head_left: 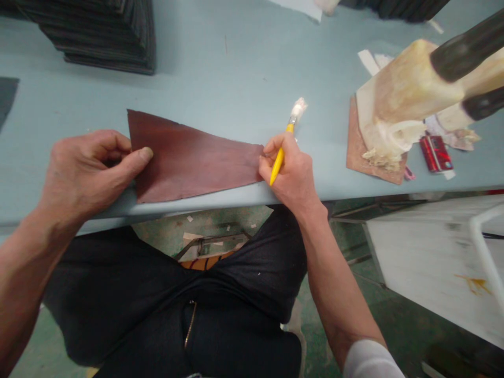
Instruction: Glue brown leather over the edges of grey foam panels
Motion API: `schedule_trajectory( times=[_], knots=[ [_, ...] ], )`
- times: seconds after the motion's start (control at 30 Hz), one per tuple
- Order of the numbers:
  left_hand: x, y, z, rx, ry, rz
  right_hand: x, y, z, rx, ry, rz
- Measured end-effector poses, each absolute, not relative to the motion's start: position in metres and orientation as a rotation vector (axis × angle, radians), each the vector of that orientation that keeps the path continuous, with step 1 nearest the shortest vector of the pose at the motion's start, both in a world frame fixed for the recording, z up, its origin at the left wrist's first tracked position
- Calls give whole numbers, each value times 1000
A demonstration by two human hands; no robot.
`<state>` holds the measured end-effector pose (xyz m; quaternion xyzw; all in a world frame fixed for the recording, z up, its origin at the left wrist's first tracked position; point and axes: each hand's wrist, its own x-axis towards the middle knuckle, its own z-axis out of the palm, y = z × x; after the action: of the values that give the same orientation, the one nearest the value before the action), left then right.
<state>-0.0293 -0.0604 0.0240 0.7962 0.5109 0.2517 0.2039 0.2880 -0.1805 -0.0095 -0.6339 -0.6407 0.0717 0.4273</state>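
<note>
A tapered reddish-brown leather piece (pixel 192 160) is held between my two hands at the table's front edge. My left hand (pixel 94 165) pinches its wide end, thumb on top and fingers behind. At the narrow end, my right hand (pixel 289 168) grips the leather's tip with the fingertips. That same hand also keeps a yellow-handled brush (pixel 280 157) tucked in its fingers. The brush's bristles, coated in whitish stuff, point up and away from me.
A tall stack of dark sheets (pixel 110 37) stands at the back left of the pale blue table (pixel 220 79). To the right, a glue-crusted cream container (pixel 405 89) rests on a brown scrap (pixel 352 142), beside a small red box (pixel 436 153). Dark handles jut in there.
</note>
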Motion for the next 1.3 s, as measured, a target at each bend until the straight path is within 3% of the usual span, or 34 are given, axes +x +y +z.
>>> schedule_trajectory(
  times=[1.3],
  knots=[
    [-33, -57, 17, 2254, 1363, 732, 286, -184, -9, -1602, -1600, 201]
  ],
)
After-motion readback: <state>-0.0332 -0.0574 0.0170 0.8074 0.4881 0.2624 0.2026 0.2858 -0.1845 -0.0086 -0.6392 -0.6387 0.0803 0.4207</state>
